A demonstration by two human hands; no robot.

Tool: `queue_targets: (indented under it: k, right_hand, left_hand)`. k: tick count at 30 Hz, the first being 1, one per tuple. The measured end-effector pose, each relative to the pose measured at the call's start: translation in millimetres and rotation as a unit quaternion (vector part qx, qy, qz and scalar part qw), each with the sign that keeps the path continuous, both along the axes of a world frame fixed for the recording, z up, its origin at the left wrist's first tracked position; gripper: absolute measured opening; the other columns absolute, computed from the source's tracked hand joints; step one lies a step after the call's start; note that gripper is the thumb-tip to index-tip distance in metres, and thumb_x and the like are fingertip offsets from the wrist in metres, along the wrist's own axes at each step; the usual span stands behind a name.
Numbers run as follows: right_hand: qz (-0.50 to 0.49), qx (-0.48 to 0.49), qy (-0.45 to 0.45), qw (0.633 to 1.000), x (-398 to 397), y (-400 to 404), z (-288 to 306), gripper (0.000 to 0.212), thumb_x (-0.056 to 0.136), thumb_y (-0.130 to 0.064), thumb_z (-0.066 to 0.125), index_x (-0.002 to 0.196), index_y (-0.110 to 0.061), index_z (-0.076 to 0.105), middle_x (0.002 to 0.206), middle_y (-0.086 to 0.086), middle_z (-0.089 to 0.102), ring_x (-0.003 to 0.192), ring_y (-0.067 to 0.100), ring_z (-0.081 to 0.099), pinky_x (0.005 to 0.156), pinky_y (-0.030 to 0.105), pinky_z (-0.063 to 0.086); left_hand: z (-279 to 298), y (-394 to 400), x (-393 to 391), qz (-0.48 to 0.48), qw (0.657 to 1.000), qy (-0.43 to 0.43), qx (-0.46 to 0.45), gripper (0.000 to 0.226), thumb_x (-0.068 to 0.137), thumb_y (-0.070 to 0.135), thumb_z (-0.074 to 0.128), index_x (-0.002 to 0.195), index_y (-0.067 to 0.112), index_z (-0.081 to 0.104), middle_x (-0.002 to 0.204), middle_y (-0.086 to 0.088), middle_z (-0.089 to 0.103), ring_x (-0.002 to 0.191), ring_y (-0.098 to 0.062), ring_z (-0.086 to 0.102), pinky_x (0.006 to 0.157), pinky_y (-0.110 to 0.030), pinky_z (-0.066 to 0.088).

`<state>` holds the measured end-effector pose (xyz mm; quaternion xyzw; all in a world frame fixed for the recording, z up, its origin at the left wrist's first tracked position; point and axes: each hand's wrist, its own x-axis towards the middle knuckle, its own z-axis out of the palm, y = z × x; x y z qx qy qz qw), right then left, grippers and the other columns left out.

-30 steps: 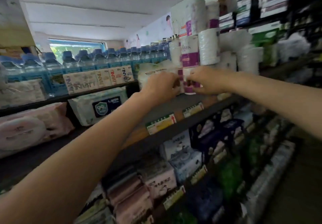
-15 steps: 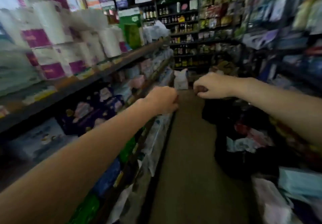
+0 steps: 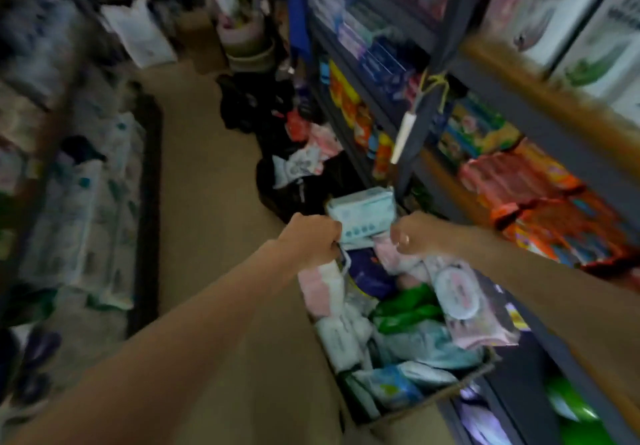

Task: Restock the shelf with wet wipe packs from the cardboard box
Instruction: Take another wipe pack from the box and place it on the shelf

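Observation:
An open cardboard box (image 3: pixel 453 391) stands on the floor against the right-hand shelf, stuffed with wet wipe packs: a pale blue pack (image 3: pixel 362 214) upright at its far end, pink packs (image 3: pixel 320 288) on the left, a pink pack with a round lid (image 3: pixel 459 297), and a green one (image 3: pixel 405 309). My left hand (image 3: pixel 310 242) hovers over the box's far left corner with fingers curled into a fist, just beside the pale blue pack. My right hand (image 3: pixel 415 233) is also curled, just right of that pack. Neither hand plainly holds anything; the view is blurred.
A dark metal shelf unit (image 3: pixel 433 73) with colourful packs runs along the right. White packs (image 3: pixel 79 219) line the low shelf on the left. Black bags (image 3: pixel 263 105) and loose packs lie on the aisle floor beyond the box. A white bag (image 3: pixel 138 32) stands further down.
My view swung from the left shelf, where both hands were at the purple-and-white packs, down the aisle to the box. Both hands came off the shelf and now hover over the box.

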<state>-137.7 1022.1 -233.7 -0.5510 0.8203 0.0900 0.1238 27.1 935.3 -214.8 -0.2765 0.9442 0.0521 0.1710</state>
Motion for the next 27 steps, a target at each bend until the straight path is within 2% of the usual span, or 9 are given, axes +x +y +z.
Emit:
queue_targets:
  k: [2,4,7,10,13,15,20,23,27]
  right_hand:
    - [0.045,0.092,-0.125,0.987,-22,4,-20,0.024,0.093,-0.01,0.046,0.107,-0.002,0.062,0.113,0.02,0.063,0.109,0.031,0.058,0.09,0.033,0.044]
    - [0.062,0.122,-0.157,0.978,-35,5,-23,0.03,0.094,-0.008,0.042,0.121,0.001,0.053,0.125,0.02,0.057,0.117,0.032,0.051,0.093,0.03,0.035]
    - [0.06,0.093,-0.185,0.976,-37,-16,-65,0.027,0.092,-0.014,0.05,0.116,-0.002,0.056,0.12,0.019,0.058,0.114,0.032,0.052,0.092,0.033,0.043]
    - [0.063,0.06,-0.172,0.981,-33,-46,-102,0.016,0.089,-0.013,0.05,0.104,-0.009,0.053,0.117,0.015,0.055,0.115,0.032,0.047,0.09,0.035,0.043]
    - [0.078,0.016,-0.159,0.984,-11,-87,-115,0.036,0.092,-0.013,0.047,0.127,-0.008,0.044,0.132,0.012,0.044,0.123,0.032,0.036,0.098,0.039,0.034]
    - [0.09,-0.019,-0.128,0.988,0,-120,-129,0.042,0.092,-0.016,0.049,0.132,-0.008,0.04,0.136,0.012,0.04,0.127,0.032,0.033,0.1,0.04,0.033]
    - [-0.015,-0.044,-0.052,0.998,14,-183,-157,0.038,0.09,-0.03,0.052,0.122,-0.011,0.055,0.133,0.013,0.044,0.123,0.033,0.035,0.099,0.04,0.032]
    - [-0.005,-0.05,-0.018,0.999,20,-186,-176,0.028,0.092,-0.02,0.05,0.118,-0.012,0.058,0.129,0.011,0.049,0.123,0.031,0.038,0.099,0.039,0.031]
    - [-0.002,-0.046,-0.059,0.997,13,-172,-159,0.024,0.091,-0.01,0.047,0.11,-0.005,0.06,0.12,0.013,0.052,0.117,0.032,0.042,0.097,0.042,0.036]
  left_hand:
    - [-27,-3,-21,0.002,1.0,-0.003,0.004,0.038,0.089,0.024,0.046,0.126,0.017,0.051,0.131,-0.007,0.054,0.121,-0.026,0.052,0.095,-0.034,0.041]
    - [-48,-8,-31,0.03,0.999,-0.016,0.016,0.038,0.089,0.023,0.045,0.126,0.016,0.051,0.131,-0.006,0.055,0.12,-0.026,0.052,0.095,-0.034,0.041]
    - [-70,-19,-31,0.124,0.99,-0.028,0.057,0.041,0.092,0.027,0.045,0.13,0.014,0.044,0.133,-0.006,0.052,0.122,-0.026,0.05,0.098,-0.035,0.037]
    - [-86,-35,-28,0.184,0.98,-0.02,0.068,0.047,0.091,0.03,0.048,0.133,0.012,0.036,0.135,-0.005,0.05,0.12,-0.027,0.052,0.098,-0.037,0.038]
    - [-97,-51,-21,0.191,0.979,-0.017,0.064,0.045,0.091,0.031,0.047,0.13,0.012,0.036,0.132,-0.005,0.054,0.117,-0.027,0.054,0.096,-0.039,0.038]
    - [-103,-58,-14,0.202,0.977,-0.014,0.061,0.044,0.091,0.029,0.048,0.129,0.012,0.035,0.13,-0.005,0.054,0.115,-0.029,0.055,0.095,-0.038,0.038]
    - [-121,-72,7,0.19,0.981,-0.017,0.028,0.04,0.091,0.026,0.045,0.128,0.013,0.037,0.122,-0.007,0.058,0.109,-0.03,0.059,0.092,-0.037,0.039]
    - [-133,-80,16,0.253,0.965,0.033,0.059,0.039,0.089,0.023,0.047,0.126,0.012,0.039,0.12,-0.004,0.06,0.11,-0.027,0.058,0.092,-0.037,0.037]
    - [-123,-77,19,0.266,0.963,0.032,0.033,0.045,0.088,0.019,0.047,0.132,0.012,0.036,0.13,-0.005,0.044,0.117,-0.024,0.05,0.099,-0.039,0.031]
